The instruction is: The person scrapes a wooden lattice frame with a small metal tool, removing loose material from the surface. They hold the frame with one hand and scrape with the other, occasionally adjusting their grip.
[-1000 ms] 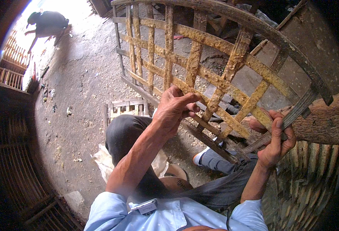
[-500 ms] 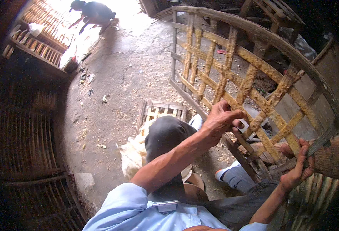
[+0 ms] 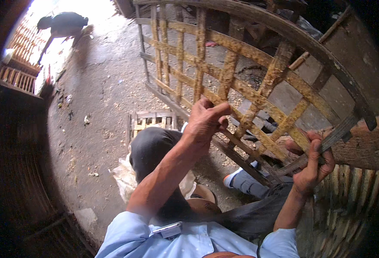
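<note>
- Bamboo lattice frame (image 3: pixel 258 86), curved and half woven, stands tilted on the ground before the seated person.
- Left hand (image 3: pixel 206 120) pinches a crossing of strips; right hand (image 3: pixel 314 163) is closed around the frame's lower rim.
- Dusty concrete floor (image 3: pixel 99 107) lies beneath, littered with scraps.
- Small wooden crate (image 3: pixel 150 120) sits near the knee.
- Slatted baskets (image 3: pixel 17 73) line the dim left side.

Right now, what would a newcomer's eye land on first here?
The big woven bamboo lattice frame filling the upper right, tilted toward the person. Both hands are on it: the left hand pinches a slat near the centre, the right hand grips a strip at its lower right edge. Far off at the upper left, a dark bird stands on the sunlit concrete floor.
</note>
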A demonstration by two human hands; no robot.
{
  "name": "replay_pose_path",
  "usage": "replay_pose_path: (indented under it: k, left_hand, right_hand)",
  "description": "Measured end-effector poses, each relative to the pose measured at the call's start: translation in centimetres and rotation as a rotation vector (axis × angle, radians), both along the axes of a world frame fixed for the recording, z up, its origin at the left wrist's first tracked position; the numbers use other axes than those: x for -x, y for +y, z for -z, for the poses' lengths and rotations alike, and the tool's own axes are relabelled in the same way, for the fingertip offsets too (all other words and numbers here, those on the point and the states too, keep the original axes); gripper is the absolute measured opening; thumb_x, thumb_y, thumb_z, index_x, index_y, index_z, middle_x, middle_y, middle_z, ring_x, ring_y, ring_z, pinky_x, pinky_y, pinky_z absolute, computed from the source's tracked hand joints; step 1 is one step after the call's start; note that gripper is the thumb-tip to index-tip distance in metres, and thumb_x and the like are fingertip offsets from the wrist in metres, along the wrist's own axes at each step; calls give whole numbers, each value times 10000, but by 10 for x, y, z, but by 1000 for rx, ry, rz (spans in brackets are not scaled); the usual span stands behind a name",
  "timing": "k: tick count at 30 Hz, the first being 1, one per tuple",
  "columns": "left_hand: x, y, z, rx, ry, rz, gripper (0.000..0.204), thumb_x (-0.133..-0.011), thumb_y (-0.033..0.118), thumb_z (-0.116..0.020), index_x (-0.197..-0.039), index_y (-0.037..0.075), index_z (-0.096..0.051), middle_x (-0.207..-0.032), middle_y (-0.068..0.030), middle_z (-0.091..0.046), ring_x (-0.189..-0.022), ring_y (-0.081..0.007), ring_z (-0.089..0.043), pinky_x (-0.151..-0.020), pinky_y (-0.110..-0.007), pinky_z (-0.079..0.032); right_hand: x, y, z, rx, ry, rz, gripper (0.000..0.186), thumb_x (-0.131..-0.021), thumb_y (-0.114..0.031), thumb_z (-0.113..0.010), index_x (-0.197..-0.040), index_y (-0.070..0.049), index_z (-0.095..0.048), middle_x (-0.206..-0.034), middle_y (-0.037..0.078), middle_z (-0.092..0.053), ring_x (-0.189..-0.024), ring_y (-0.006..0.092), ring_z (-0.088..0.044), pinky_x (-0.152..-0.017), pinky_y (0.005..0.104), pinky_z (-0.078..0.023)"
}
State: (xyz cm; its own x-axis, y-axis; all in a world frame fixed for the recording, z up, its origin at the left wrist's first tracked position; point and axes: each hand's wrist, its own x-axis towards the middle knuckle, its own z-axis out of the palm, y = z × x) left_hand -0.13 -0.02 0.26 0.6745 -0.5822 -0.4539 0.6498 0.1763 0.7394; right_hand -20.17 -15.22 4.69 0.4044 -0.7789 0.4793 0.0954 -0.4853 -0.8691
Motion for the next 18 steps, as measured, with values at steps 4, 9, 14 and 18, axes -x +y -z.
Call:
replay_pose_path:
  k: [4,9,14,18]
  left_hand:
    - [5,-3,-3,-57,-9,18,247,-808,91,-694,-853,82,-451,-731,-5,-478,-567,-99,-499,-487,-237,-391]
    - [2,1,0,5,-34,36,261,-809,87,-703,-837,94,-443,-713,1,-458,-532,-108,-490,-468,-253,-398]
    - [1,3,4,65,-56,99,221,-844,95,-678,-823,100,-458,-672,-9,-496,-495,-127,-508,-444,-265,-419]
    - [1,2,10,102,-42,122,145,-899,119,-626,-850,85,-493,-633,-29,-539,-471,-147,-537,-441,-267,-446]
  right_hand:
    - [-7,11,-2,-85,-117,-12,240,-968,-140,-553,-1027,75,-640,-987,163,-661,-615,265,-696,-521,323,-609]
    - [5,0,-1,-91,36,33,222,-960,-143,-571,-1019,60,-637,-1001,162,-661,-733,252,-667,-647,339,-565]
    - [10,-5,-7,-155,37,72,155,-935,-103,-612,-1003,29,-655,-1037,160,-672,-997,232,-616,-915,366,-470]
    - [9,-8,-2,-68,-19,72,183,-945,-125,-601,-1010,41,-641,-1037,174,-664,-874,239,-640,-792,372,-523]
